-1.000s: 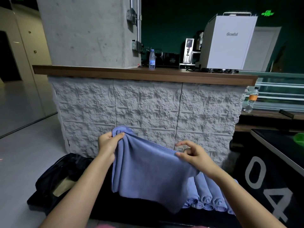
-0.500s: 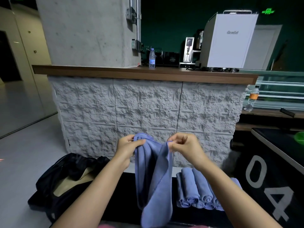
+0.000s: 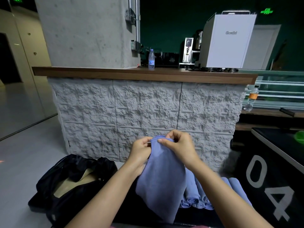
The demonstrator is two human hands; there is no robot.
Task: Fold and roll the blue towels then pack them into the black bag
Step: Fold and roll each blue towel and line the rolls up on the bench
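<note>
Blue towel (image 3: 162,181) over dark surface (image 3: 131,214), stone-faced bar (image 3: 148,104) behind.
Left hand (image 3: 141,151), right hand (image 3: 180,145) pinch its top; long axis vertical, seemingly doubled.

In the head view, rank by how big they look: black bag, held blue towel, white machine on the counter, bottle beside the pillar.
1. black bag, largest even though it is partly hidden.
2-3. blue towel and white machine: they look about alike, and the towel is far nearer, so unranked.
4. bottle, smallest.

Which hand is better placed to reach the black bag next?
Left hand, likely: the black fabric bag lies beside that forearm; both pinch the folded blue towel, the right hand over rolled blue towels.
</note>
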